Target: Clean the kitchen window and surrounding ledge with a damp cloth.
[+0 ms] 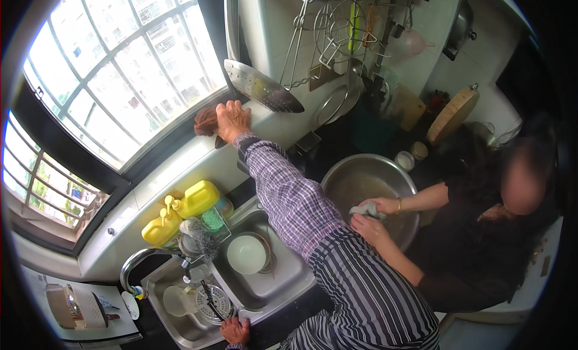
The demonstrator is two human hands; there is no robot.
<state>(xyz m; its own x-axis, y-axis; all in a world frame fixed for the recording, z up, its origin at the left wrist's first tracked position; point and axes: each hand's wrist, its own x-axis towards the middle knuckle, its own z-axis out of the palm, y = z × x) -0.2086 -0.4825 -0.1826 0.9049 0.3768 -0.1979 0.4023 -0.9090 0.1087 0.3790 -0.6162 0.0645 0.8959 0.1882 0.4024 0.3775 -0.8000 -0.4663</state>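
Note:
My right hand [233,120], at the end of a purple plaid sleeve, grips a bunched brown cloth [206,122] on the white tiled ledge under the window. My left hand [235,330] rests on the front rim of the double stainless steel sink [251,317], holding nothing. In the near basin are a translucent cup [177,301] and a round perforated metal strainer [213,303] with a black-handled utensil across it. The other basin holds a pale bowl [247,254] on other round ware. A perforated metal skimmer [264,86] hangs or leans just above my right hand.
At right, a co-worker's hands [372,223] hold a grey cloth [368,210] in a large steel basin [371,162]. Yellow bottles [197,199] and a wire scourer [205,241] stand behind the sink, near the curved faucet [135,262]. Wire racks and utensils hang on the wall above.

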